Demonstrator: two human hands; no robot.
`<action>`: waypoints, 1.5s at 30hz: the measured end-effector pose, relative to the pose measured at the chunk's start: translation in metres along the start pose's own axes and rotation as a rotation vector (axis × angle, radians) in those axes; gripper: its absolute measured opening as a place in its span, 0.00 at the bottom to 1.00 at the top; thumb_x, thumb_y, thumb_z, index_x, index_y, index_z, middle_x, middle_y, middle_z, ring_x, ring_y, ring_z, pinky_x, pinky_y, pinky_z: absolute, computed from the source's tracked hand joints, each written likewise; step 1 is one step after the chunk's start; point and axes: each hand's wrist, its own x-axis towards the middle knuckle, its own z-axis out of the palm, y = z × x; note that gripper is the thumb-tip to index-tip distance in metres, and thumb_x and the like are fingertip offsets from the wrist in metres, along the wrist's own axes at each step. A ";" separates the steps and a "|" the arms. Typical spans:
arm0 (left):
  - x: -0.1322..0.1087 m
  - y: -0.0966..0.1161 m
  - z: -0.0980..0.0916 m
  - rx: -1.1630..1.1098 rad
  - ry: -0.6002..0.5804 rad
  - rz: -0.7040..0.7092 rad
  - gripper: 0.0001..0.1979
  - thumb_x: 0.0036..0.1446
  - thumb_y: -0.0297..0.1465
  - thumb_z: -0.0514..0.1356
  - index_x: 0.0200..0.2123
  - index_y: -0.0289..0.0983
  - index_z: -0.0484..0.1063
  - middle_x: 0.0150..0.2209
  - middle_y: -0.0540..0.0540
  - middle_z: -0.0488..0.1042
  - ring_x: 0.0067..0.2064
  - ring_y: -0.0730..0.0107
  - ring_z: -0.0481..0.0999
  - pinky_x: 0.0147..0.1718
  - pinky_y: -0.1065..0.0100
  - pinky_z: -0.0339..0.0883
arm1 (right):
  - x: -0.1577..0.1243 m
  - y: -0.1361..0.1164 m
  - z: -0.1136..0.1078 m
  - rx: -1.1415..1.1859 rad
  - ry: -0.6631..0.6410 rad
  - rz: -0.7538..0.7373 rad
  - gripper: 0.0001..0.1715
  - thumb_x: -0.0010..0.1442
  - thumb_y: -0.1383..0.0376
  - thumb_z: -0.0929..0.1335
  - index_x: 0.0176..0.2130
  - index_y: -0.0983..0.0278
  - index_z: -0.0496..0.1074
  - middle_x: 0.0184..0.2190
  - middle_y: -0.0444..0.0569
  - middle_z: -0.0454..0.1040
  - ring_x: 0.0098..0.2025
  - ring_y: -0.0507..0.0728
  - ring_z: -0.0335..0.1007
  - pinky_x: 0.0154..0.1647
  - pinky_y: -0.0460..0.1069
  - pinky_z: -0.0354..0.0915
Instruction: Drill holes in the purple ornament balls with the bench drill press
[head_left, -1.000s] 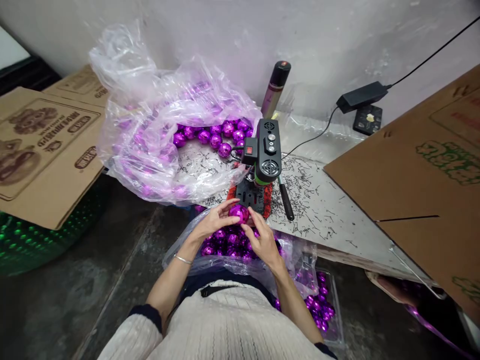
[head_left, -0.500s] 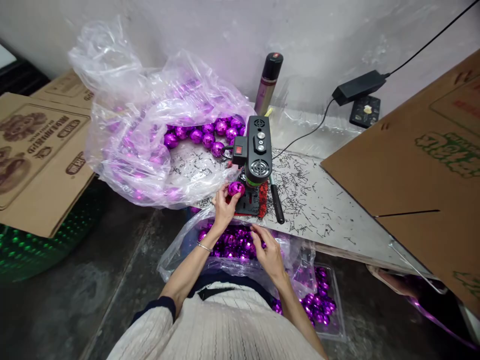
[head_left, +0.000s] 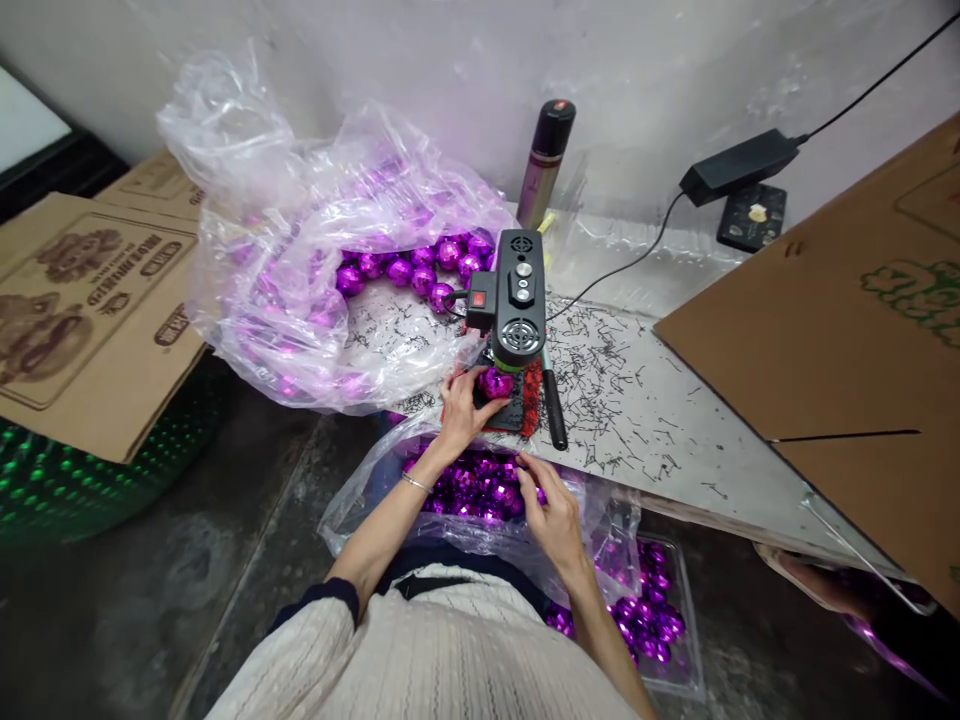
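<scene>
My left hand (head_left: 466,408) grips a shiny purple faceted ball (head_left: 495,383) between thumb and fingers. The ball sits beneath the head of a small black bench machine (head_left: 519,295), over its dark base plate. Below the table edge, my right hand (head_left: 553,505) hovers above an opened clear bag of purple balls (head_left: 469,485). Its thumb and forefinger are drawn together; whatever is between them is too small to make out. Beside the machine, a lever with a black grip (head_left: 555,410) slants down to the right.
A clear plastic bag (head_left: 292,290) of purple balls covers the table's left part. Dark shavings (head_left: 622,390) litter the tabletop. A spray can (head_left: 546,165) and a power adapter (head_left: 739,168) stand behind. Cardboard boxes (head_left: 825,330) flank both sides; a clear tray (head_left: 694,640) holds balls below.
My left hand has carried the purple ball right, from beside the machine to under its head. My right hand stays over the bag, fingers still drawn together. The view has shifted slightly.
</scene>
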 end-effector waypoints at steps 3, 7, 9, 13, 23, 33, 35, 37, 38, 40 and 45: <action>0.002 0.000 0.002 -0.081 -0.037 -0.005 0.31 0.53 0.45 0.72 0.57 0.40 0.71 0.54 0.39 0.76 0.58 0.49 0.74 0.64 0.51 0.57 | 0.013 -0.004 -0.011 -0.042 0.103 -0.090 0.17 0.69 0.64 0.65 0.56 0.59 0.73 0.45 0.53 0.81 0.45 0.56 0.80 0.46 0.53 0.79; -0.001 -0.001 0.001 -0.138 -0.059 -0.011 0.31 0.54 0.44 0.71 0.58 0.40 0.70 0.57 0.38 0.75 0.60 0.49 0.73 0.65 0.49 0.58 | 0.046 -0.012 -0.025 -0.131 0.342 -0.288 0.30 0.65 0.64 0.70 0.64 0.59 0.64 0.53 0.58 0.75 0.45 0.57 0.79 0.41 0.53 0.79; -0.001 -0.001 -0.001 -0.151 -0.072 -0.009 0.32 0.55 0.44 0.71 0.59 0.40 0.70 0.58 0.38 0.75 0.61 0.49 0.73 0.65 0.50 0.59 | 0.066 -0.018 -0.028 -0.179 0.400 -0.397 0.34 0.62 0.59 0.73 0.63 0.59 0.63 0.55 0.60 0.73 0.48 0.60 0.78 0.41 0.54 0.79; -0.001 0.002 -0.004 -0.165 -0.081 -0.006 0.31 0.55 0.45 0.71 0.58 0.40 0.70 0.57 0.38 0.75 0.60 0.50 0.73 0.64 0.51 0.62 | 0.101 -0.034 -0.023 -0.179 0.318 -0.500 0.24 0.62 0.49 0.71 0.52 0.58 0.70 0.47 0.55 0.77 0.45 0.59 0.77 0.40 0.55 0.77; -0.001 0.001 -0.001 -0.173 -0.067 -0.004 0.30 0.53 0.43 0.72 0.57 0.41 0.71 0.56 0.39 0.77 0.60 0.49 0.75 0.67 0.47 0.57 | 0.119 -0.030 0.015 -0.100 0.460 -0.618 0.15 0.71 0.62 0.57 0.31 0.57 0.61 0.26 0.45 0.70 0.25 0.53 0.65 0.29 0.51 0.61; -0.001 0.003 -0.002 -0.181 -0.065 0.021 0.28 0.56 0.45 0.70 0.56 0.41 0.71 0.55 0.39 0.78 0.59 0.50 0.75 0.67 0.46 0.57 | 0.115 -0.012 0.029 -0.034 0.533 -0.613 0.16 0.72 0.60 0.57 0.31 0.57 0.60 0.26 0.45 0.68 0.25 0.53 0.62 0.30 0.53 0.61; -0.001 0.003 -0.002 -0.171 -0.066 0.019 0.28 0.56 0.45 0.70 0.56 0.41 0.71 0.54 0.39 0.78 0.59 0.50 0.75 0.67 0.46 0.56 | 0.114 -0.010 0.030 -0.035 0.534 -0.605 0.16 0.72 0.60 0.57 0.31 0.57 0.61 0.26 0.45 0.68 0.26 0.54 0.62 0.30 0.53 0.61; -0.002 0.003 -0.002 -0.160 -0.070 0.016 0.28 0.56 0.45 0.70 0.56 0.41 0.71 0.54 0.39 0.78 0.59 0.50 0.75 0.66 0.46 0.57 | 0.114 -0.008 0.030 -0.037 0.530 -0.601 0.16 0.72 0.59 0.57 0.31 0.57 0.61 0.26 0.45 0.67 0.26 0.54 0.62 0.30 0.53 0.61; -0.002 0.003 -0.002 -0.156 -0.072 0.015 0.28 0.56 0.45 0.70 0.56 0.41 0.71 0.54 0.39 0.78 0.59 0.50 0.75 0.66 0.46 0.57 | 0.113 -0.008 0.031 -0.031 0.530 -0.603 0.16 0.72 0.59 0.57 0.31 0.57 0.61 0.26 0.45 0.68 0.26 0.54 0.62 0.30 0.53 0.61; -0.001 0.003 -0.002 -0.155 -0.072 0.015 0.28 0.56 0.45 0.70 0.56 0.41 0.71 0.54 0.39 0.78 0.59 0.50 0.75 0.66 0.46 0.57 | 0.114 -0.007 0.031 -0.005 0.535 -0.609 0.16 0.72 0.59 0.58 0.31 0.57 0.62 0.27 0.45 0.68 0.27 0.54 0.62 0.31 0.53 0.62; -0.001 0.004 -0.002 -0.176 -0.065 0.025 0.27 0.56 0.45 0.70 0.56 0.42 0.72 0.55 0.39 0.77 0.59 0.50 0.75 0.66 0.48 0.58 | 0.115 -0.006 0.033 0.046 0.547 -0.620 0.16 0.72 0.60 0.58 0.31 0.58 0.62 0.27 0.44 0.68 0.27 0.53 0.62 0.31 0.53 0.61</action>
